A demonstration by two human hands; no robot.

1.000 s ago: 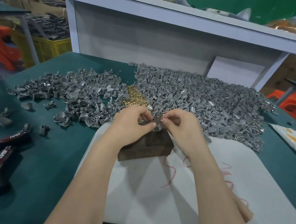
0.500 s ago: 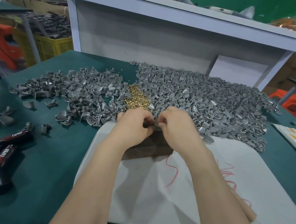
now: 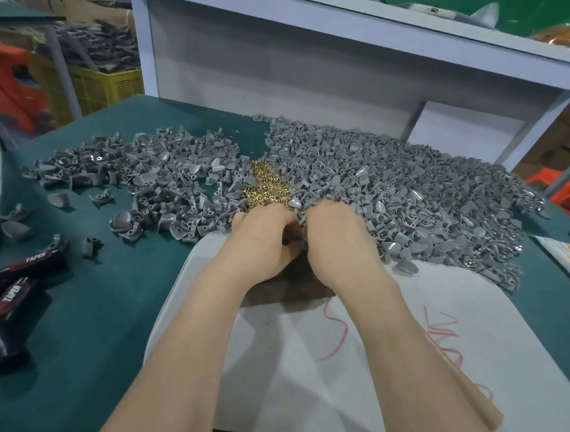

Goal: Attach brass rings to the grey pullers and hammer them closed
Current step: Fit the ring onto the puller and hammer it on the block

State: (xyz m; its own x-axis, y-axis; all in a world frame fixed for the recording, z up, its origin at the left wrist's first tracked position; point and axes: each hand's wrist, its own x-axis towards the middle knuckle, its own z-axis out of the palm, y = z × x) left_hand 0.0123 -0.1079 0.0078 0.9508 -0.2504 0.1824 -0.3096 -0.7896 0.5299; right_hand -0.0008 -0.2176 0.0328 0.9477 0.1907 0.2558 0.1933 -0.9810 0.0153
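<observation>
A: Containers first. We note a yellow crate point(image 3: 99, 84) behind the table's left corner, heaped with dark grey parts.

B: Agreed. Readable writing: "TAPER" twice on the black-and-red tool point(image 3: 12, 297) lying at the left of the green table point(image 3: 82, 337).

A: The task's things: grey pullers point(image 3: 393, 195) heaped right, a second pile point(image 3: 153, 176) left, brass rings point(image 3: 267, 188) in a small mound between them.

B: Left hand point(image 3: 262, 244) and right hand point(image 3: 338, 245) meet, fingers curled, over the dark wooden block point(image 3: 289, 288) on the white board point(image 3: 302, 365).

A: Pinching something small between them; we cannot tell what it is.
</observation>
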